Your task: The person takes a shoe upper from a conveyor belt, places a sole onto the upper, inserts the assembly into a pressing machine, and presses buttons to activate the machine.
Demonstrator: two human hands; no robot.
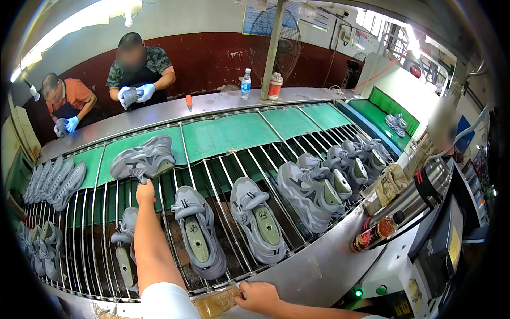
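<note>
My left hand (145,192) is stretched out over the rod rack, its fingers closed on the tongue and lace end of a grey sneaker (143,158). That sneaker lies tilted on its side across the green belt, toe to the right. Down at the front edge, my right hand (258,297) is curled closed against brown tape (217,302); whatever its fingers hold, if anything, is hidden. Two grey sneakers, one nearer (199,232) and one to its right (257,220), rest upright with green shoe lasts inside. Beside my left forearm, another sneaker (126,244) is partly covered.
Metal rods (212,183) span the conveyor above a green belt (226,139). More sneakers (311,196) crowd the right; grey soles (56,181) line the left. A thermos (425,186) and dark bottle (377,231) stand right. Two gloved co-workers (141,69) handle shoes across the counter.
</note>
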